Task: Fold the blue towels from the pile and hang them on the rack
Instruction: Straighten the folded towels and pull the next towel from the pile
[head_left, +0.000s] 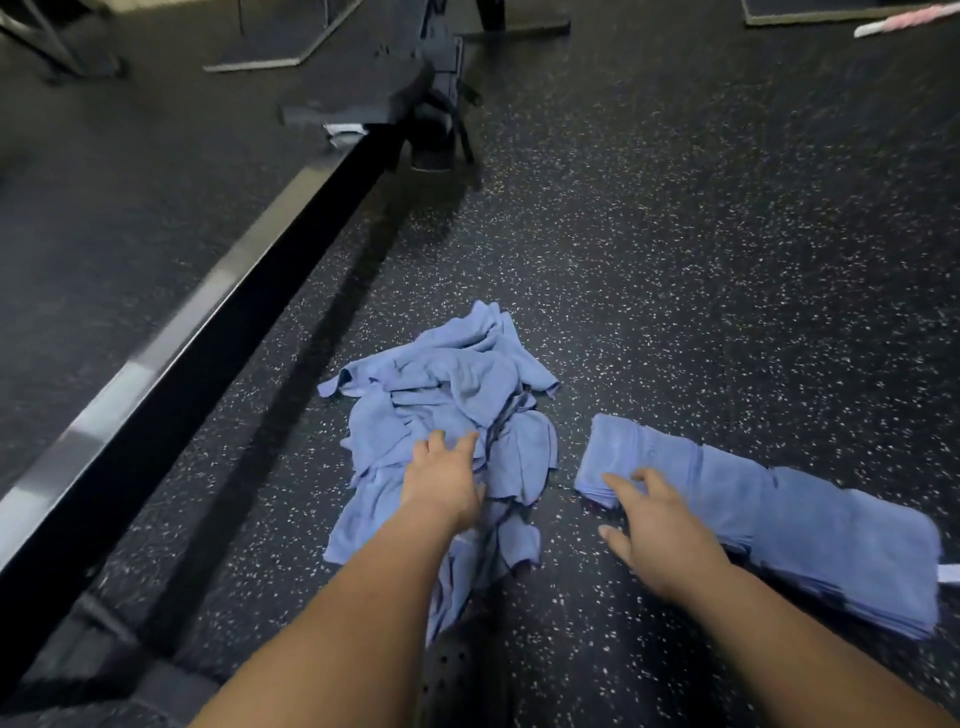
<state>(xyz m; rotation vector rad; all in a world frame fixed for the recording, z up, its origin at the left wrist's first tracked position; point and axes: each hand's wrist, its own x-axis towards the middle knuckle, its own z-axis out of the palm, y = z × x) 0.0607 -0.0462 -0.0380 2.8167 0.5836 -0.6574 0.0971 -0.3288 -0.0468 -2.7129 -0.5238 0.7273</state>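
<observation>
A crumpled pile of blue towels lies on the speckled dark floor in the middle of the view. My left hand reaches over the near part of the pile with its fingers extended, over the cloth. To the right lies a row of folded blue towels, stacked in overlapping flat bundles. My right hand hovers at the left end of that row, fingers spread and relaxed, holding nothing. No rack for hanging shows clearly.
A long black metal beam runs diagonally along the left, joining dark gym equipment at the top. A black perforated shoe sits at the bottom. A pink-and-white object lies at the top right.
</observation>
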